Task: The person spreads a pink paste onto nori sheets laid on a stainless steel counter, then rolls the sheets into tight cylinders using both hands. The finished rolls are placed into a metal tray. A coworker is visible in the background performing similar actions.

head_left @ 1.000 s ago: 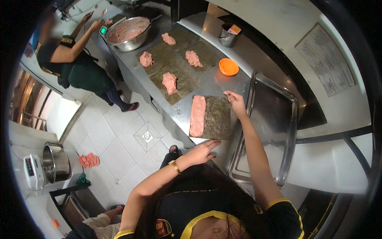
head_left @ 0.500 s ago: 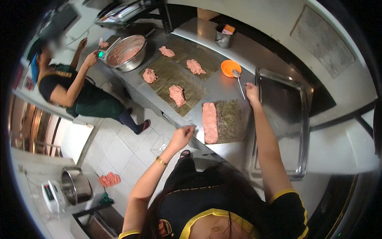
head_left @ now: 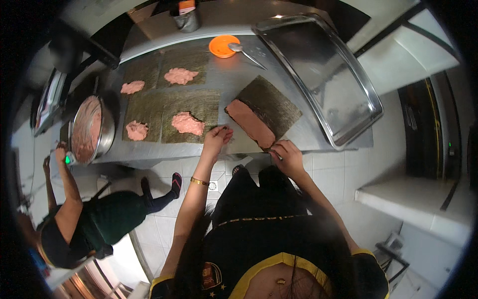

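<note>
A dark green seaweed sheet (head_left: 271, 102) lies turned at an angle on the table's near side. A flat strip of pink ground-meat paste (head_left: 251, 122) covers its lower-left edge. My right hand (head_left: 288, 157) pinches the sheet's nearest corner at the table edge. Left of the strip is my left hand (head_left: 217, 140), its fingers curled together just off the sheet; whatever is between the fingertips is hidden. Further left lie several more seaweed sheets (head_left: 149, 112), with loose lumps of the same paste, the nearest lump (head_left: 188, 123) close to my left hand.
Behind the sheets sits an orange bowl (head_left: 219, 47) with a metal spoon (head_left: 251, 57) resting on its rim. A rectangular metal tray (head_left: 323, 74) lies at the right. Left stands a steel mixing bowl (head_left: 106, 134) of paste, a co-worker's hand (head_left: 60, 153) beside it. A metal cup (head_left: 187, 22) stands behind.
My right hand has gone from beside the spoon to the seaweed sheet's near corner. The sheet with the strip now lies turned on the table. The head view has swung round.
</note>
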`<state>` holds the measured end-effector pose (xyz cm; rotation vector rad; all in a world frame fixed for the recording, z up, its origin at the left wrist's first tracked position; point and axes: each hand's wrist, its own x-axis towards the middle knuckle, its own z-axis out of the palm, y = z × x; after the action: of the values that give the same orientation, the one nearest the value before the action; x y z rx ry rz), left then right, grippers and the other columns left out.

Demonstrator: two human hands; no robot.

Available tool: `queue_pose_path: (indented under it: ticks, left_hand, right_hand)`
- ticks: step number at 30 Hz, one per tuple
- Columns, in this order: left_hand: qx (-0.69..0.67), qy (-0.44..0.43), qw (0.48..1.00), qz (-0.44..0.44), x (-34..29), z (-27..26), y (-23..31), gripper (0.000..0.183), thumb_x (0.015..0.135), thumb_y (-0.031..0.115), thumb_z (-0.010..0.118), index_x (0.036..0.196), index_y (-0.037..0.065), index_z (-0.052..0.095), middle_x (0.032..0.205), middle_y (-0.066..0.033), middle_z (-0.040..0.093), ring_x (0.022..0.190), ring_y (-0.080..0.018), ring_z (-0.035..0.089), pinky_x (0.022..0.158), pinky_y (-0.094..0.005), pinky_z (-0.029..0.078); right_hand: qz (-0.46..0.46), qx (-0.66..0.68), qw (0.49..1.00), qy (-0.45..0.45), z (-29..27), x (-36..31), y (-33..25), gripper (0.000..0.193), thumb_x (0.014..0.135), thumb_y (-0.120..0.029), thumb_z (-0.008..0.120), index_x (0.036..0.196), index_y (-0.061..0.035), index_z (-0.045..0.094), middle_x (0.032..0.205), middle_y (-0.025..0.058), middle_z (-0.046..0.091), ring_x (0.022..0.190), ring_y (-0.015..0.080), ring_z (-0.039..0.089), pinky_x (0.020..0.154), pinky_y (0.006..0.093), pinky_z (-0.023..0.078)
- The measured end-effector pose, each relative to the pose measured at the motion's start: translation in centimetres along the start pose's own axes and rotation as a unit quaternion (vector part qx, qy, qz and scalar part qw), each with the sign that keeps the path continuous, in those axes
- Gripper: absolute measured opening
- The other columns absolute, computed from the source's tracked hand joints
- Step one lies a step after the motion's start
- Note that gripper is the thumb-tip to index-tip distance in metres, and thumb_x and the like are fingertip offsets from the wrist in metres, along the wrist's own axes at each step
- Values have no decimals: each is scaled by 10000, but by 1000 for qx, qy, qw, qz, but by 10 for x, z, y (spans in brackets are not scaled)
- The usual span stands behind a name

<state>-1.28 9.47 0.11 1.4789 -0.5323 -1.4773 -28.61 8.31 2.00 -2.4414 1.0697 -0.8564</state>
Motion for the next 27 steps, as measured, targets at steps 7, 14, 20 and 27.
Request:
queue_pose_path:
  ticks: [7,14,20,27]
  left_hand:
    - [18,-71,996,-48,-7,3,4,300,956,147,516,1168,-63,544,1092,-139,648,989,-212,640,861,-287,515]
    - [0,-88,993,-72,-24,10,7,335,948,162,524,1190,-70,523,1116,-159,640,1011,-231,637,890,-306,512]
    - [-84,-111,987,-74,-21,18,2,383,960,147,497,1263,-83,450,1235,-187,570,1101,-262,598,944,-329,490]
    - [-161,-64,983,-60,2,38,2,325,961,92,441,1252,-53,421,1200,-169,545,1069,-269,596,934,-356,493]
  right_hand:
    - [-30,-87,996,-4,24,-17,-13,162,765,-93,611,921,-56,636,957,56,592,841,234,574,722,366,458]
    - [1,-63,998,10,28,-10,-13,131,764,-72,625,893,-48,627,942,77,587,865,258,571,751,384,453]
    - [217,163,958,97,27,0,-17,142,758,16,642,891,-21,614,851,105,575,789,259,570,734,339,456]
    - [361,335,859,142,50,-16,3,120,801,6,640,920,-9,636,798,40,574,756,134,538,695,278,445]
